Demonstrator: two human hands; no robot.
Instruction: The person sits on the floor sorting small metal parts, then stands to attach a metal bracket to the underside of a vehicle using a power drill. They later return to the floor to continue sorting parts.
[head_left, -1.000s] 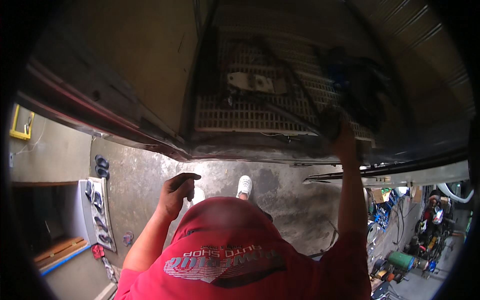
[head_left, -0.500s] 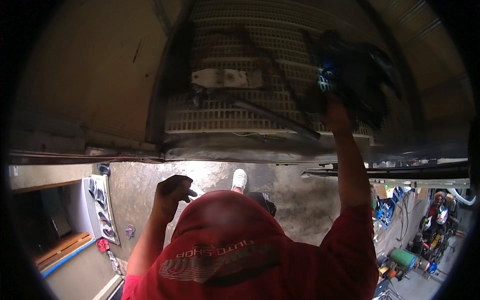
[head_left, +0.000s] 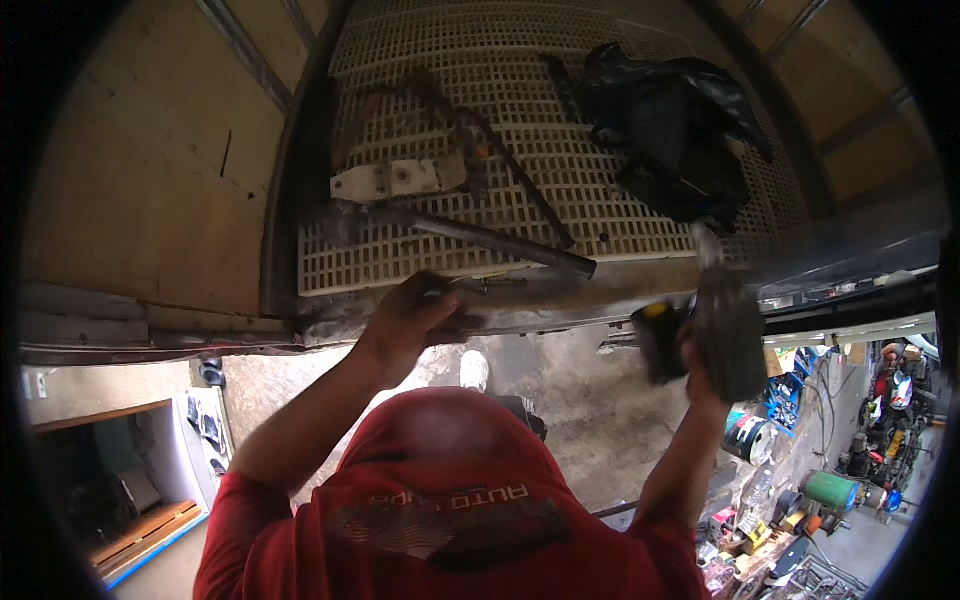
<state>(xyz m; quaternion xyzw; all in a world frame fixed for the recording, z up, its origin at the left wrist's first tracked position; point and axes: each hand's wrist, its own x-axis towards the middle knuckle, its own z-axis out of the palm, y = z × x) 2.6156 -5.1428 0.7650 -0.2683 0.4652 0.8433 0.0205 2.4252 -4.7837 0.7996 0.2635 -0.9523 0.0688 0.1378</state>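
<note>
My right hand (head_left: 697, 362) grips a dark cordless drill (head_left: 728, 335), blurred by motion, its nose pointing away toward the truck bed and a yellow mark showing on its black battery end. At the ledge of the bed, my left hand (head_left: 402, 318) is bent with its fingers a little apart, next to some small thin pieces (head_left: 490, 282) too small to name. Beyond it lies a long-handled hammer (head_left: 480, 236) on the slatted cream plastic grating (head_left: 400, 262). Behind the hammer rests a pale metal plate (head_left: 402, 180) with holes.
A black bag or cloth (head_left: 672, 125) lies at the right of the grating. A rusty bent bar (head_left: 520, 180) is near the middle. Panel walls (head_left: 150, 180) flank the bed. Shoes stand on a rack (head_left: 205, 418) at left; a green cylinder (head_left: 830, 490) and clutter are at right.
My right hand has come back from the black bundle with the drill in it. My left hand has moved forward and right, up to the ledge. The view has shifted slightly.
</note>
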